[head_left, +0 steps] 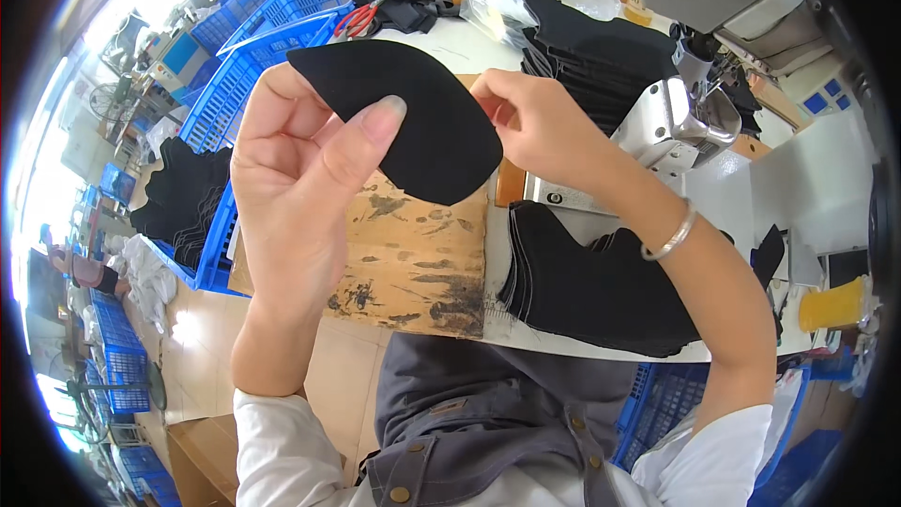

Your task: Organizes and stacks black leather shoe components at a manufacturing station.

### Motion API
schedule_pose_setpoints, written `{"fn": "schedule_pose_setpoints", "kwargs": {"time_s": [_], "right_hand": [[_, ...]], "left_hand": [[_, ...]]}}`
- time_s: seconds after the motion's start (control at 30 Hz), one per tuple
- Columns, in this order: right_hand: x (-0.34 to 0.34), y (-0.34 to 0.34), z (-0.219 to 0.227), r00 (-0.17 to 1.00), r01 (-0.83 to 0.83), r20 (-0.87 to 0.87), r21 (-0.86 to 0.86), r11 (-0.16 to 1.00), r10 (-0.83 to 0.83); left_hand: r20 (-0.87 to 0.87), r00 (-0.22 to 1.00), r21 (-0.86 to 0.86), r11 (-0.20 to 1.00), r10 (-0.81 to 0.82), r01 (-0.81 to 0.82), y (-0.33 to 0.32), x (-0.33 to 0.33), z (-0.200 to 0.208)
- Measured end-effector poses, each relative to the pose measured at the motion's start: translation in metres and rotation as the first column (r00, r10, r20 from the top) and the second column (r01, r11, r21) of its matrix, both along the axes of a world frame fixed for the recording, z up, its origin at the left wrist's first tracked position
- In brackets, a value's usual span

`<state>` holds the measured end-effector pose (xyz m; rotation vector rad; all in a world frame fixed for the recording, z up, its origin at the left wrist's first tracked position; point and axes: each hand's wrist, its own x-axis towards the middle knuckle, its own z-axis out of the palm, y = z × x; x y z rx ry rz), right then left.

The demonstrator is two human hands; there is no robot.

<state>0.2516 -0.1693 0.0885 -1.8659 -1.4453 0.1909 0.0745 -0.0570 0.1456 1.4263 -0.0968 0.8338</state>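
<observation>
While the flat, curved black fabric piece (441,122) is clamped between thumb and fingers by the left hand (305,160), its long axis is slanted down to the right, so most of it is left sticking out right of that grip. Its right edge is pretty much met by the right hand (549,122), fingers bunched, though whether cloth is pinched there can't be told. Some room's left below the grip, over the stained tan flat board (413,253), but farther right it's kinda hemmed in by a silver metal machine (662,122).
</observation>
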Motion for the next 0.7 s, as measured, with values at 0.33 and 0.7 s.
{"fn": "schedule_pose_setpoints", "kwargs": {"time_s": [0.33,0.7], "right_hand": [[-0.066,-0.134,0.024,0.613,0.06,-0.785,-0.067,0.996,-0.09],[-0.061,-0.209,0.007,0.903,0.085,-0.387,-0.261,0.962,-0.185]], "left_hand": [[-0.194,0.975,0.118,0.984,-0.107,0.132,-0.036,0.009,-0.048],[-0.554,0.45,-0.34,0.684,-0.7,0.645,-0.069,0.034,-0.067]]}}
